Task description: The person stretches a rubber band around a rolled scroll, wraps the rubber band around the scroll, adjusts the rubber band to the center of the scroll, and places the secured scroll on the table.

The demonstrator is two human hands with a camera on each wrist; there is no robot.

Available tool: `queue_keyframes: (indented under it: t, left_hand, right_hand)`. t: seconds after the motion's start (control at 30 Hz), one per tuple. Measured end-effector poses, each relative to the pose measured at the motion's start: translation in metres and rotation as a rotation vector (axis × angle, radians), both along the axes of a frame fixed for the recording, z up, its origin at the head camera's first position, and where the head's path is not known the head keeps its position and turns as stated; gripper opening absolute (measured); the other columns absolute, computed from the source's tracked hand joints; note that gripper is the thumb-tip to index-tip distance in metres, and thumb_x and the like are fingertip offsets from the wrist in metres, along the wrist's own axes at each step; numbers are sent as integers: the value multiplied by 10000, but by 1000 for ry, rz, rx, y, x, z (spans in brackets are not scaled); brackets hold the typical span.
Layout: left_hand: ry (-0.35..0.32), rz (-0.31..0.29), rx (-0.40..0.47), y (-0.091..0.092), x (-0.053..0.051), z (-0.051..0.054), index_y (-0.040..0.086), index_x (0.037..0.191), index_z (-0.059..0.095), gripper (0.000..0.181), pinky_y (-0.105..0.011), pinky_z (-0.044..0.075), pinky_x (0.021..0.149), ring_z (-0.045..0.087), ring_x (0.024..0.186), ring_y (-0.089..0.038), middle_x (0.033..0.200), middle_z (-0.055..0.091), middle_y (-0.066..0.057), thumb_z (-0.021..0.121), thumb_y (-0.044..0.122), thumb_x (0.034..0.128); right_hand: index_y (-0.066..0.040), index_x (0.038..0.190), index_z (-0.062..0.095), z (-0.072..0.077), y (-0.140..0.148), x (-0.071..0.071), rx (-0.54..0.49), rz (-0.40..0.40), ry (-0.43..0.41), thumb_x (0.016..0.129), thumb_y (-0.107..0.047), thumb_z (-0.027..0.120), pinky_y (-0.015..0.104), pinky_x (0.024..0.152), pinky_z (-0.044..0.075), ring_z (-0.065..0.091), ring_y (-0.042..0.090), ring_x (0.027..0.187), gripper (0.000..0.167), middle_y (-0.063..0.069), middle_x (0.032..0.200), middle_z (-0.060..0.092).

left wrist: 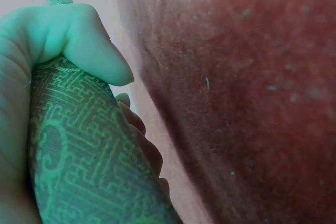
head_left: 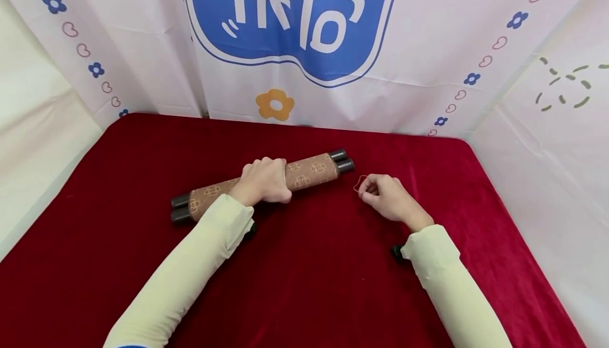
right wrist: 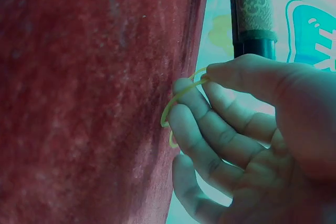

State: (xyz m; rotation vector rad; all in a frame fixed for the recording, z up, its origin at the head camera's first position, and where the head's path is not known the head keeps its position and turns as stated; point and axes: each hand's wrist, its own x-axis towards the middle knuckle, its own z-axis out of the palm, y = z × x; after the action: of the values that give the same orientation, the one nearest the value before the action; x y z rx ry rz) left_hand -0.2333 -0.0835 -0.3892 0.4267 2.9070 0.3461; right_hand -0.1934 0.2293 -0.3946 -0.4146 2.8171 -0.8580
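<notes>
A brown patterned scroll (head_left: 309, 173), rolled into two tubes side by side, sits slantwise across the middle of the red cloth (head_left: 304, 279), its right end farther from the person than its left. Dark rod ends (head_left: 345, 166) poke out at both ends, and pale flower motifs dot the covering. Round its middle the left hand (head_left: 264, 180) has a firm grip, thumb on the near side and fingers wrapped about it. Just off the right end, apart from the scroll, the right hand (head_left: 387, 198) pinches a thin yellowish loop (right wrist: 170, 104) between thumb and fingers; it looks like a rubber band, though from here it's too slight to be sure. Both arms wear pale sleeves (head_left: 185, 268). Behind the table hangs a white backdrop (head_left: 142, 41) bearing a blue emblem (head_left: 280, 41) and an orange flower (head_left: 264, 104).
</notes>
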Motion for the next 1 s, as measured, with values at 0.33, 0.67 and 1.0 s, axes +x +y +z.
queue_keyframes:
  t: [0.33, 0.67, 1.0]
  left_hand:
    - [37, -32, 20, -10, 20, 7, 151, 865, 559, 243, -416, 450, 550, 584, 687, -276, 752, 606, -66, 670, 252, 673]
    - [35, -24, 7, -19, 29, 5, 144, 967, 629, 332, -435, 475, 565, 629, 722, -292, 788, 641, -67, 694, 252, 659]
    - [31, -34, -2, -20, 34, 3, 161, 885, 588, 258, -429, 457, 547, 615, 680, -290, 755, 623, -61, 685, 233, 657]
  right_hand:
    - [-125, 1027, 747, 5, -1, 1, -141, -74, -44, 1034, -161, 633, 373, 919, 500, 666, 228, 1007, 120, 75, 1162, 763]
    - [-14, 1178, 697, 5, -7, 2, -367, -147, -175, 1067, -192, 578, 290, 946, 525, 742, 230, 1012, 242, 130, 1042, 780]
    - [73, 1258, 647, 7, -12, 4, -500, -175, -273, 1079, -165, 568, 275, 870, 592, 782, 123, 866, 308, 198, 1054, 741]
